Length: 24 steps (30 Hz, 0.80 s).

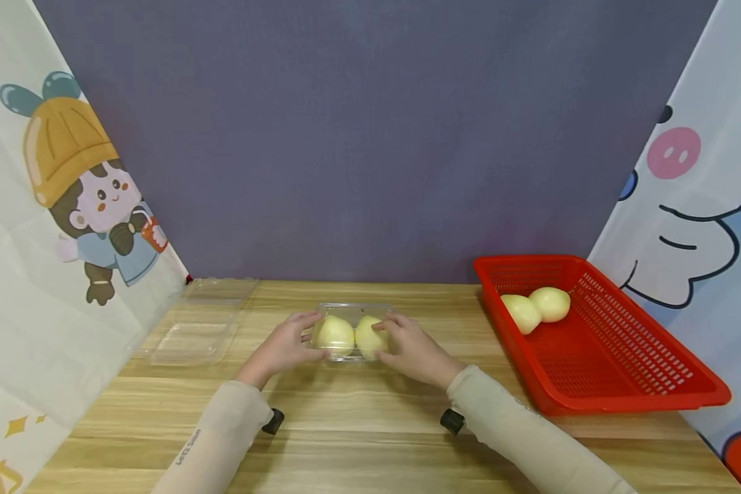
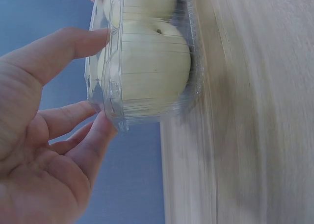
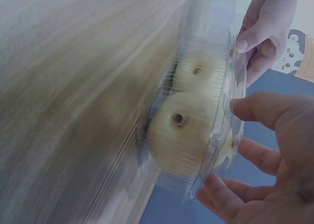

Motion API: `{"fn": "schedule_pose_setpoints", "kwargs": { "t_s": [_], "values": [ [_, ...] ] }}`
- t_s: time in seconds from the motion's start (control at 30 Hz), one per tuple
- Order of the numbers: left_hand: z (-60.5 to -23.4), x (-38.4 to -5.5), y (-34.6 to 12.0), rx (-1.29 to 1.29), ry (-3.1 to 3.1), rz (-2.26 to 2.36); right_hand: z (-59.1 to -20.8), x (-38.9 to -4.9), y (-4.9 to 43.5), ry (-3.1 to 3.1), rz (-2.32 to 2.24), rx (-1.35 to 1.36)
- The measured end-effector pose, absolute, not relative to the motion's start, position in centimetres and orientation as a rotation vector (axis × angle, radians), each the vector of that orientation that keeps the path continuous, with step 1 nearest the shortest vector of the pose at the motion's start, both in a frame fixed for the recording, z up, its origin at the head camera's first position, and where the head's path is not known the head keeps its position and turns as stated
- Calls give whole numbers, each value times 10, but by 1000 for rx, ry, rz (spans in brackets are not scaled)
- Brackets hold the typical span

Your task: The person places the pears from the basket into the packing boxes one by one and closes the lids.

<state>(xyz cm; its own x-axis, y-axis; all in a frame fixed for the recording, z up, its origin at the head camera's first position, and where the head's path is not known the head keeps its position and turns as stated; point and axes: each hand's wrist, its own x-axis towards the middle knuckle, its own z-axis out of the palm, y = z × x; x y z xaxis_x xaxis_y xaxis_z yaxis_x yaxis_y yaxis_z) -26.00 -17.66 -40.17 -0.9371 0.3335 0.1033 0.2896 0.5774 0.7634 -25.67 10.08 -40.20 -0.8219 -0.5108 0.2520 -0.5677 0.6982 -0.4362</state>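
Observation:
A clear plastic clamshell box stands on the table with two pale yellow, apple-like fruits, one on the left and one on the right. My left hand grips the box's left end, thumb on the near side and fingers at the far corner. At the other end, my right hand holds the rim in the same way. In the left wrist view, the lid lies over the fruit along the rim. The right wrist view shows the right thumb touching the rim.
On the right stands a red plastic basket holding two more pale yellow fruits. An opened clear clamshell box lies at the back left. Behind the wooden table rises a grey-blue cloth panel, with printed cloths at both sides.

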Motion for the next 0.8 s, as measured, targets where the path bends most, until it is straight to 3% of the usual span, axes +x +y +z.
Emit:
{"fn": "schedule_pose_setpoints", "kwargs": {
  "t_s": [0.8],
  "values": [
    [-408, -273, -136, 552, 2712, 1389, -401, -261, 139, -2797, 799, 854]
  ]
}}
